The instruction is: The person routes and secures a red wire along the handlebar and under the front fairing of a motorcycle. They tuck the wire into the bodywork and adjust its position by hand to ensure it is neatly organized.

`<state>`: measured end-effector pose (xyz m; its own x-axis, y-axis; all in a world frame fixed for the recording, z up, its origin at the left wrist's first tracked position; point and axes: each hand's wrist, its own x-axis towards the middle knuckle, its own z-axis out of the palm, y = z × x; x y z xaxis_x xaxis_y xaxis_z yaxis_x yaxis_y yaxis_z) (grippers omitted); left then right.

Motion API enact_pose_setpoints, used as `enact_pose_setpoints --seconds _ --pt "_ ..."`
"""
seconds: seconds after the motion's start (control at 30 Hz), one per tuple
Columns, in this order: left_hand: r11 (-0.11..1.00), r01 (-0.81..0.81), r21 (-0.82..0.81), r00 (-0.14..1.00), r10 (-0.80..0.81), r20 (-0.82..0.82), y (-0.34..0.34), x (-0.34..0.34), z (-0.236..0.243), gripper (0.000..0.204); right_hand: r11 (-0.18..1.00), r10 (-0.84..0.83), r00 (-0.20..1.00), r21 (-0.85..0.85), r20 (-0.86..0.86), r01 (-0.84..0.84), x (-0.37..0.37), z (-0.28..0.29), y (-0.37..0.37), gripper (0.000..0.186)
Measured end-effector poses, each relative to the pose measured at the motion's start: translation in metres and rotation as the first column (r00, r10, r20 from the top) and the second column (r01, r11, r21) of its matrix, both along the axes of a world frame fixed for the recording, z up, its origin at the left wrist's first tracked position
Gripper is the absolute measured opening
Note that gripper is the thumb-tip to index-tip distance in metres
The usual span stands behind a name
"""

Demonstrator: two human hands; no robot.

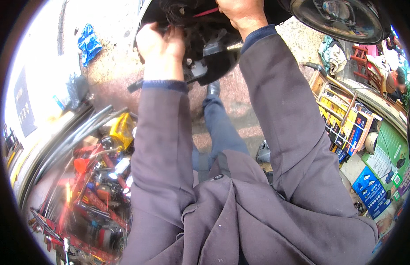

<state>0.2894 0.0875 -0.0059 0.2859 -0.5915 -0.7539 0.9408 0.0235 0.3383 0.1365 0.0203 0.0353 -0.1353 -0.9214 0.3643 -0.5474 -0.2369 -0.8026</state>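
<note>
A black vehicle part [217,66], with dark wiring [171,11] and small fittings inside its hollow, fills the top middle. My left hand [163,46] is at its left side, fingers bent inward; their tips and whatever they grip are hidden. Higher up on the right, my right hand [244,12] is closed, and the upper picture edge cuts off part of it. A thin red strip [206,12] runs beside that hand into the dark hollow; I cannot tell whether it is held. Low in the hollow shows a small whitish piece [198,68].
A round dark-rimmed lamp or mirror [339,20] juts out at upper right. Jumbled tools and red parts [94,194] lie at left beside grey tubes [81,137] and a yellow bag [122,131]. Boxes [353,128] and a wooden frame [317,84] stand at right. My leg [222,128] is below.
</note>
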Motion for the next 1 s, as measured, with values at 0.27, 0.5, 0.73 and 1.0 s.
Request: enact_pose_setpoints --seconds 0.27,0.5,0.73,1.0 --pt "0.998 0.026 0.057 0.951 -0.007 -0.31 -0.013 0.005 0.0 0.039 0.991 -0.116 0.98 0.049 -0.162 0.125 0.003 0.003 0.002 0.031" --pt "0.99 0.067 -0.121 0.996 -0.06 0.059 -0.038 0.014 0.019 0.025 0.958 -0.254 0.952 0.09 -0.17 0.272 0.012 0.003 -0.005 0.028" --pt "0.912 0.408 0.043 0.876 -0.404 0.262 0.001 -0.002 0.019 0.024 0.936 -0.318 0.918 0.073 -0.239 0.344 0.016 -0.005 -0.012 0.029" --pt "0.96 0.265 -0.089 0.927 -0.228 0.298 -0.033 0.006 0.019 0.028 0.943 -0.286 0.933 0.107 -0.218 0.314 0.013 -0.004 -0.01 0.028"
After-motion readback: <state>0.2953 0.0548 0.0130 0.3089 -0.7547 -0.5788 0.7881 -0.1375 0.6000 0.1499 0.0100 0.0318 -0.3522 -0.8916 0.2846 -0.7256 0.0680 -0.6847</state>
